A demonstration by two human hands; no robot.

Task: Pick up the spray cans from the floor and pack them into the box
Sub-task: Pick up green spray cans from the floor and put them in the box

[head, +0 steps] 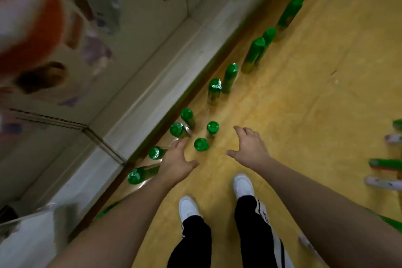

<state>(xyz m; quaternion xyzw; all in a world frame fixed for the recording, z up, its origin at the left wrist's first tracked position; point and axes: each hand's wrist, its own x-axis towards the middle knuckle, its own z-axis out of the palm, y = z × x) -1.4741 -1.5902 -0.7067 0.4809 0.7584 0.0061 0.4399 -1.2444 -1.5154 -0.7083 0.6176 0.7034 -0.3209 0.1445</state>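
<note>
Grip: left hand (pixel 178 163) and right hand (pixel 250 148) both spread wide, empty, above the yellow floor (pixel 304 104). Spray cans (pixel 201 144) stand in a line beside the wall ledge (pixel 152 98), the nearest few under the hands. Advice: close round the can bodies, lift straight, avoid toppling neighbours. Box not identifiable.

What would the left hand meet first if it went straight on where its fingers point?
Probably the green spray can standing just beyond the left hand, though depth is unclear.
</note>
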